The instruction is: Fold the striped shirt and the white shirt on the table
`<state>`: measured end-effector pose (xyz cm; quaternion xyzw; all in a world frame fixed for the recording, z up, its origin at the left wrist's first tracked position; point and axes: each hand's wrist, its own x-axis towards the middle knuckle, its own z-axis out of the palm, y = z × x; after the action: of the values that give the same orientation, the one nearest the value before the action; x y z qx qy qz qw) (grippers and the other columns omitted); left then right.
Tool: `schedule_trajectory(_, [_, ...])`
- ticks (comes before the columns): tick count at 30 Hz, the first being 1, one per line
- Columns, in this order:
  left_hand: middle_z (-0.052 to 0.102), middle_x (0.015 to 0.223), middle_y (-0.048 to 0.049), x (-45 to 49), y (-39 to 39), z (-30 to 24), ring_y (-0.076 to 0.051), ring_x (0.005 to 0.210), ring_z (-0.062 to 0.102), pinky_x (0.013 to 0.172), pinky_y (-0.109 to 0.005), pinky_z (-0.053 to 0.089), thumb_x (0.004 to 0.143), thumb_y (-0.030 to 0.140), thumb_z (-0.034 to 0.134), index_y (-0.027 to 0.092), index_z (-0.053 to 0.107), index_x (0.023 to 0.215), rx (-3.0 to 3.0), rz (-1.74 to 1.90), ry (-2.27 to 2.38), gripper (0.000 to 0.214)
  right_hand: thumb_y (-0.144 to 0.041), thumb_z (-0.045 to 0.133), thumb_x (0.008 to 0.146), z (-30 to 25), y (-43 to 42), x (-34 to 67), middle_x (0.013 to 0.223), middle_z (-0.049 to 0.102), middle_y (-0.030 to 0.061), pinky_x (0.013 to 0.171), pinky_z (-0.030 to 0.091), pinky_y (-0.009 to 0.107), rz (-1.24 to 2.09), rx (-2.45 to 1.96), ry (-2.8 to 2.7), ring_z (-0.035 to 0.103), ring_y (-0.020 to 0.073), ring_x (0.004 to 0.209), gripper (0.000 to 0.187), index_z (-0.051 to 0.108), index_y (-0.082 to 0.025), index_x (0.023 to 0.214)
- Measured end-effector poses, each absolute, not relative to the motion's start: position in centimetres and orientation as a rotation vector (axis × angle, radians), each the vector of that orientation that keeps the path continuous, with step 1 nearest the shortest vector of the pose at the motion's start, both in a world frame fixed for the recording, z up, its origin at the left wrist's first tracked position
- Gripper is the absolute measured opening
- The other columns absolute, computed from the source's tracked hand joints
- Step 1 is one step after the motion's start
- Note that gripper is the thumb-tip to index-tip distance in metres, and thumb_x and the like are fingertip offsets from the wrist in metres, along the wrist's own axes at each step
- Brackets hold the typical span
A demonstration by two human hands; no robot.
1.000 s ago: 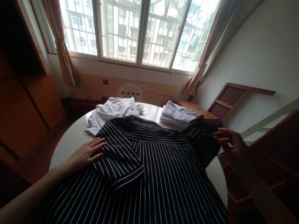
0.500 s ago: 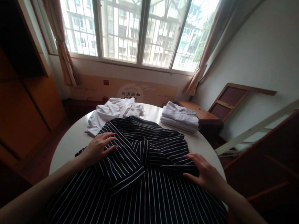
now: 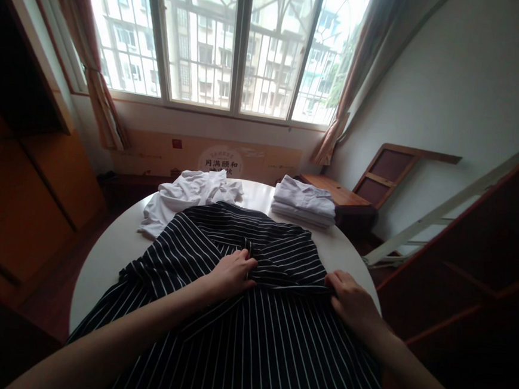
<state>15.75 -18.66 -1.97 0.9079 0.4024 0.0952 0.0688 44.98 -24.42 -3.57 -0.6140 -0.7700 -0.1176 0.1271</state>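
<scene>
A black dress with white stripes (image 3: 270, 339) lies spread over the round white table, its lower part reaching down toward me. Its sleeves are folded in across the body, and the cloth bunches near the middle. My left hand (image 3: 234, 270) is closed on that bunched cloth, with its forearm lying across the left side of the dress. At the right edge, my right hand (image 3: 345, 294) has its fingers closed on the folded cloth. The fingertips of both hands are partly hidden.
Behind the dress, a crumpled white shirt (image 3: 182, 197) lies on the table (image 3: 106, 251) at left, and a stack of folded white clothes (image 3: 304, 203) at right. A wooden chair (image 3: 378, 174) stands by the wall, near a pale ladder-like frame (image 3: 427, 232). Windows are beyond.
My left hand has moved right from the left sleeve to the middle and closed on the cloth. My right hand has closed on the right edge. The view has shifted slightly.
</scene>
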Motion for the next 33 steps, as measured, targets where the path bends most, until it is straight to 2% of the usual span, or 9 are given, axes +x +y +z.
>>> schedule_trajectory(3, [0.057, 0.086, -0.0066, 16.3, -19.1, -1.4, -0.02, 0.082, 0.055, 0.071, -0.033, 0.046, 0.077, 0.027, 0.055, 0.017, 0.06, 0.079, 2.79, 0.27, 1.164, 0.012, -0.012, 0.042, 0.068, -3.9, -24.4, 45.7, 0.077, 0.054, 0.0023, 0.055, 0.037, 0.027, -0.3, -1.968, -2.042, 0.053, 0.0167, 0.066, 0.011, 0.044, -0.021, 0.074])
schedule_trajectory(6, [0.057, 0.082, -0.0071, 17.2, -19.9, -0.7, -0.019, 0.08, 0.054, 0.071, -0.033, 0.045, 0.08, 0.022, 0.049, 0.014, 0.058, 0.073, 2.863, 0.37, 1.116, 0.013, -0.018, 0.044, 0.069, -4.3, -24.3, 45.8, 0.074, 0.054, 0.0026, 0.049, 0.032, 0.027, -0.316, -2.095, -1.861, 0.05, 0.0163, 0.058, 0.005, 0.042, -0.021, 0.073])
schedule_trajectory(10, [0.057, 0.088, -0.0074, 18.5, -21.5, -0.2, -0.019, 0.085, 0.052, 0.076, -0.034, 0.044, 0.08, 0.023, 0.048, 0.015, 0.056, 0.076, 2.889, 0.558, 0.971, 0.012, -0.015, 0.044, 0.065, -4.5, -24.4, 45.8, 0.073, 0.053, 0.0046, 0.059, 0.036, 0.029, -0.405, -1.883, -1.938, 0.051, 0.0192, 0.069, 0.009, 0.041, -0.021, 0.071])
schedule_trajectory(15, [0.058, 0.093, -0.0058, 19.2, -23.3, -0.7, -0.016, 0.087, 0.053, 0.08, -0.03, 0.043, 0.08, 0.025, 0.05, 0.016, 0.054, 0.08, 2.863, 0.512, 0.634, 0.01, -0.019, 0.041, 0.063, -4.4, -24.3, 46.4, 0.061, 0.051, 0.0005, 0.05, 0.033, 0.025, -0.154, -2.028, -1.716, 0.048, 0.0151, 0.054, 0.004, 0.039, -0.022, 0.063])
schedule_trajectory(17, [0.059, 0.09, -0.0049, 19.0, -23.8, -1.1, -0.015, 0.084, 0.055, 0.075, -0.028, 0.045, 0.08, 0.034, 0.051, 0.016, 0.053, 0.085, 2.841, 0.408, 0.521, 0.019, -0.022, 0.041, 0.061, -4.3, -24.2, 46.8, 0.061, 0.052, 0.0004, 0.05, 0.033, 0.025, -0.106, -2.035, -1.673, 0.048, 0.0151, 0.054, 0.002, 0.04, -0.022, 0.063])
schedule_trajectory(20, [0.058, 0.1, -0.0072, 18.6, -24.1, -1.5, -0.018, 0.093, 0.054, 0.079, -0.03, 0.045, 0.075, 0.046, 0.057, 0.016, 0.05, 0.099, 2.827, 0.367, 0.414, 0.039, -0.023, 0.042, 0.06, -4.5, -24.1, 47.4, 0.064, 0.053, 0.0012, 0.052, 0.034, 0.026, -0.12, -1.991, -1.69, 0.049, 0.0158, 0.057, 0.003, 0.041, -0.022, 0.063])
schedule_trajectory(25, [0.057, 0.107, -0.0077, 18.4, -24.1, -2.3, -0.019, 0.1, 0.053, 0.082, -0.029, 0.044, 0.076, 0.029, 0.056, 0.017, 0.049, 0.106, 2.844, 0.323, 0.434, 0.032, -0.025, 0.042, 0.061, -4.9, -23.8, 47.8, 0.057, 0.052, 0.0, 0.052, 0.037, 0.027, 0.118, -2.02, -1.635, 0.05, 0.0159, 0.053, 0.003, 0.041, -0.022, 0.061])
schedule_trajectory(30, [0.059, 0.105, -0.0058, 18.6, -24.2, -3.2, -0.017, 0.097, 0.054, 0.08, -0.028, 0.045, 0.078, 0.022, 0.052, 0.017, 0.05, 0.107, 2.868, 0.36, 0.441, 0.029, -0.019, 0.041, 0.063, -4.5, -24.5, 47.4, 0.067, 0.052, 0.0025, 0.054, 0.035, 0.028, -0.215, -1.905, -1.82, 0.049, 0.017, 0.061, 0.004, 0.039, -0.022, 0.064])
schedule_trajectory(33, [0.059, 0.107, -0.0053, 18.7, -24.2, -3.9, -0.016, 0.098, 0.053, 0.083, -0.027, 0.044, 0.08, 0.02, 0.049, 0.018, 0.049, 0.11, 2.873, 0.426, 0.408, 0.03, -0.015, 0.038, 0.064, -4.4, -24.4, 47.6, 0.066, 0.051, 0.0018, 0.051, 0.032, 0.027, -0.244, -2.016, -1.818, 0.047, 0.0159, 0.058, 0.008, 0.037, -0.022, 0.063])
